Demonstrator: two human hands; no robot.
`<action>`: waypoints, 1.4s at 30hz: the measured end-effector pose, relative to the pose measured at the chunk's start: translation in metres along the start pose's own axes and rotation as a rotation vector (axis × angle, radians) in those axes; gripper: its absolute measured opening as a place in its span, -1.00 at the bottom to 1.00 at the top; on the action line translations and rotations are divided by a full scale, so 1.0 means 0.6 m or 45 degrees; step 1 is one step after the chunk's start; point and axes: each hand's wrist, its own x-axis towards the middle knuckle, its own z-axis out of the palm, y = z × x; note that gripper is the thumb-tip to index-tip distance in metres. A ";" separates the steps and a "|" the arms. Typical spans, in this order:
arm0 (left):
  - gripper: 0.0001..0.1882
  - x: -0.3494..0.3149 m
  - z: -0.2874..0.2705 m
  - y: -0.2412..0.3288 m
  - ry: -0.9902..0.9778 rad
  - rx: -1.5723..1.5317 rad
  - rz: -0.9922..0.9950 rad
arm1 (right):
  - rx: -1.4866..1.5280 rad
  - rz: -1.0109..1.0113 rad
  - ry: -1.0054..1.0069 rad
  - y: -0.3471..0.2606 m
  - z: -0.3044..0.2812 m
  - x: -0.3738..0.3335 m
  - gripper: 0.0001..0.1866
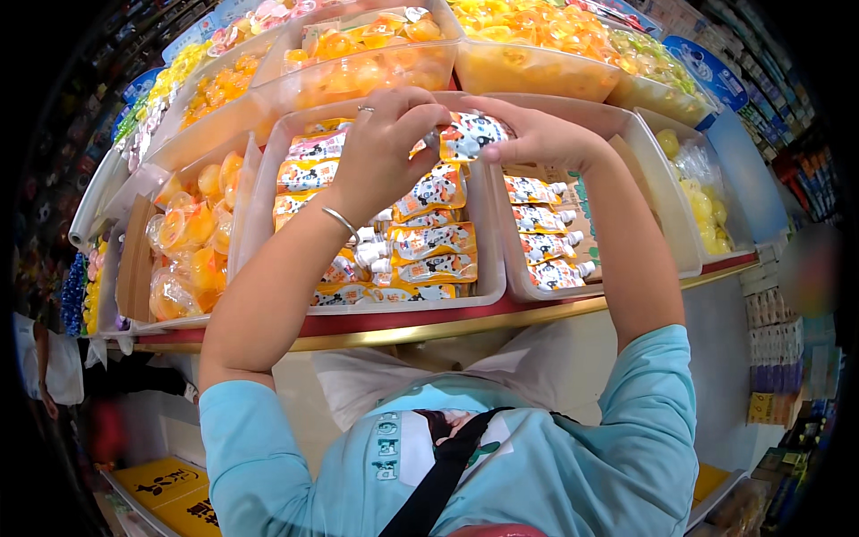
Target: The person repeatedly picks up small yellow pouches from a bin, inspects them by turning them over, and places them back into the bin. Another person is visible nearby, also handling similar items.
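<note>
Spouted drink pouch (470,134), cow-patterned, pinched between left hand (386,148) and right hand (537,134), both closed on it, above the far end of a clear plastic bin (492,268) stocked with matching pouches, beside a bin of jelly cups (183,251).

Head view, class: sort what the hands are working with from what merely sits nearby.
In hand:
left hand
right hand
spouted drink pouch held between them
middle bin of stacked pouches

Lying about:
jelly cups
right bin
upper fruit tubs
</note>
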 end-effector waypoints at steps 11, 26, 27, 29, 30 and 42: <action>-0.72 -0.017 0.000 -0.017 -0.686 -0.214 -0.358 | 0.352 0.857 0.265 0.178 -0.124 -0.069 -0.81; -0.29 -0.075 0.046 -0.049 -1.081 0.018 -0.498 | -0.307 0.908 -0.063 0.152 -0.021 -0.004 -0.52; -0.31 -0.070 0.042 -0.045 -1.079 0.007 -0.480 | -0.326 0.842 -0.092 0.160 -0.022 0.000 -0.50; -0.35 -0.062 0.034 -0.040 -1.075 -0.014 -0.449 | -0.364 0.708 -0.152 0.185 -0.024 0.009 -0.45; -0.39 -0.063 0.035 -0.040 -1.052 -0.028 -0.452 | -0.397 0.761 -0.137 0.141 -0.012 0.009 -0.44; -0.63 -0.002 -0.003 -0.062 -0.010 -1.538 -1.306 | 0.080 -0.077 0.748 0.038 0.019 0.058 -0.74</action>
